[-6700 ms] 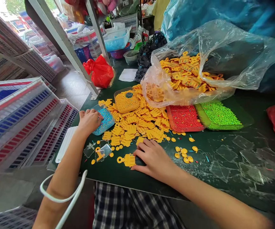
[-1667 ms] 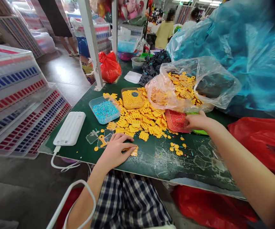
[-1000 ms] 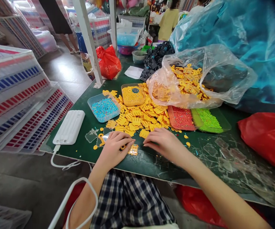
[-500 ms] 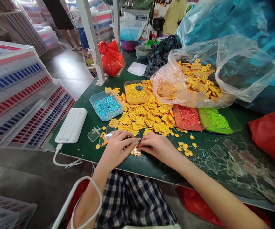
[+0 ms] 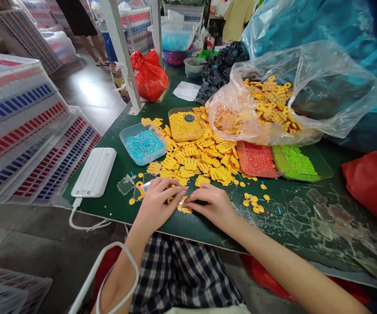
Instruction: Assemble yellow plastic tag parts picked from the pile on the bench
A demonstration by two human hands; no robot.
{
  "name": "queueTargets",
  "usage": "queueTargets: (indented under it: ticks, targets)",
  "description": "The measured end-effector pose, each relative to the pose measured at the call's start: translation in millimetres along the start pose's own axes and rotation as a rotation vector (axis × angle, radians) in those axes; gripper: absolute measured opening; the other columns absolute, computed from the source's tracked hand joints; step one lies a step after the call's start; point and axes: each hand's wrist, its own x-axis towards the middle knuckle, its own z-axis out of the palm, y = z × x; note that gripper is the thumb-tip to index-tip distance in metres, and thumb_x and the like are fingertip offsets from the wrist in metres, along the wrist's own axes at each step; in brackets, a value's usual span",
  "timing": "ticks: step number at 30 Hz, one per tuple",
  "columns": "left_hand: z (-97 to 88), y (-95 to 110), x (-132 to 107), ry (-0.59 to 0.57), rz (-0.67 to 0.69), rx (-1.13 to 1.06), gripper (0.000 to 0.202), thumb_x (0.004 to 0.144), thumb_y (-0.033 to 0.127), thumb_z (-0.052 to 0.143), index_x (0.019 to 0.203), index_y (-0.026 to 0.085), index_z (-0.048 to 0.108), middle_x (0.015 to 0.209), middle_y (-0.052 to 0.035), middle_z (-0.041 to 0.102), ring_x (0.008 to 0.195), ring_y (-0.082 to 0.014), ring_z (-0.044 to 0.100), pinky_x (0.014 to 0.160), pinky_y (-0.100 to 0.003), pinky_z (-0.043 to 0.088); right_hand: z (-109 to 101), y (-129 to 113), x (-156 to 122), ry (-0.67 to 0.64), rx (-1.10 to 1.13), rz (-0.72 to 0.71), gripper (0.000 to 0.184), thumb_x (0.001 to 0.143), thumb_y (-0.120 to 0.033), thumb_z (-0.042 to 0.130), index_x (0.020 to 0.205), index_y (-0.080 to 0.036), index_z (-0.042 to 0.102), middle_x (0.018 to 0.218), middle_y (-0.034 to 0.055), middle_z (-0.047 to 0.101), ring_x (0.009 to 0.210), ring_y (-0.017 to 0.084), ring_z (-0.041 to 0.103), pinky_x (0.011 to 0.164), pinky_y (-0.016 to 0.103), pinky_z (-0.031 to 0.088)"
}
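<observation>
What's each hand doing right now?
Left hand: open, fingers flat on the yellow piece.
Right hand: fingertips on that piece; grip cannot be told.

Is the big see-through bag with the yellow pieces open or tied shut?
Open. The clear bag gapes wide, untied, with yellow pieces lying bare in its mouth.

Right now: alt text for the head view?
Left hand and right hand meet over a small yellow piece near the green table's front edge. Behind it: a heap of yellow pieces and trays of coloured beads.
</observation>
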Motion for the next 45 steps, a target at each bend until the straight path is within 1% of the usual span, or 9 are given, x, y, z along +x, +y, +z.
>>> queueTargets:
  ticks: [8,12,16,20,26,31,34,39,45]
  targets:
    - [-0.3,2,1,0.014,-0.025,-0.04,0.023,0.097,0.031,0.051,0.095,0.025,0.074,0.093,-0.0052,0.069,0.09,-0.0197,0.06,0.083,-0.036,0.049,-3,1,-5,-0.007,-0.204,-0.23,0.025,0.096,-0.032,0.051,0.089,-0.026,0.074,0.087,-0.001,0.077,0.065,0.015,0.055,0.058,0.028,0.043]
    - [-2.0,5,1,0.048,-0.046,-0.08,0.023,0.097,0.032,0.052,0.093,0.025,0.073,0.093,-0.0045,0.068,0.089,-0.0191,0.061,0.083,-0.035,0.051,-4,2,-4,0.013,-0.149,-0.204,0.028,0.097,-0.035,0.049,0.087,-0.026,0.074,0.088,-0.0017,0.077,0.065,0.014,0.058,0.06,0.028,0.045]
    - [-14.8,5,16,0.103,-0.094,-0.12,0.023,0.096,0.032,0.053,0.091,0.022,0.072,0.092,-0.0045,0.07,0.088,-0.0184,0.063,0.081,-0.032,0.051,-13,5,0,0.196,-0.036,-0.137,0.022,0.095,-0.035,0.055,0.089,-0.023,0.073,0.083,0.0001,0.077,0.067,0.014,0.062,0.064,0.026,0.049]
    - [-28.0,-6,72,0.063,-0.098,0.044,0.025,0.095,0.034,0.051,0.092,0.019,0.071,0.091,-0.0041,0.073,0.086,-0.0194,0.064,0.083,-0.034,0.049,-25,4,2,0.335,-0.093,-0.129,0.021,0.095,-0.032,0.054,0.088,-0.021,0.071,0.081,0.002,0.076,0.068,0.014,0.063,0.063,0.026,0.049]
    - [-11.5,-34,188,-0.223,-0.075,0.42,0.019,0.09,0.028,0.057,0.091,0.018,0.073,0.096,-0.0075,0.073,0.094,-0.0262,0.061,0.089,-0.043,0.044,-25,2,0,0.222,-0.269,-0.301,0.032,0.1,-0.031,0.042,0.085,-0.019,0.069,0.069,0.0017,0.072,0.058,0.014,0.061,0.054,0.027,0.04]
    - [12.2,-43,242,-0.529,-0.118,0.576,0.012,0.077,0.03,0.071,0.081,0.019,0.075,0.09,-0.0074,0.073,0.097,-0.0277,0.062,0.093,-0.042,0.038,-49,12,6,0.132,-0.345,-0.013,0.027,0.098,-0.022,0.039,0.099,-0.016,0.066,0.089,0.007,0.074,0.079,0.018,0.067,0.063,0.028,0.044]
    - [23.2,-44,252,-0.678,-0.144,0.677,0.018,0.076,0.035,0.071,0.086,0.021,0.075,0.095,-0.0068,0.074,0.099,-0.0279,0.063,0.091,-0.038,0.037,-76,15,1,-0.051,-0.4,0.154,0.021,0.094,-0.019,0.045,0.095,-0.017,0.066,0.093,0.0069,0.072,0.085,0.019,0.066,0.066,0.028,0.045]
    - [31.2,-47,251,-0.684,-0.119,0.689,0.017,0.08,0.032,0.064,0.089,0.022,0.076,0.098,-0.0068,0.074,0.102,-0.0276,0.062,0.091,-0.038,0.035,-92,9,-26,-0.136,-0.357,0.205,0.01,0.087,-0.018,0.06,0.094,-0.02,0.066,0.095,0.0032,0.07,0.087,0.018,0.065,0.067,0.028,0.047]
    - [17.3,-35,233,-0.391,-0.075,0.617,0.021,0.083,0.039,0.067,0.085,0.02,0.076,0.096,-0.0085,0.071,0.101,-0.0297,0.057,0.09,-0.042,0.036,-71,18,-43,-0.08,-0.435,0.099,0.008,0.086,-0.023,0.066,0.093,-0.021,0.071,0.09,0.0033,0.07,0.088,0.02,0.062,0.065,0.029,0.047]
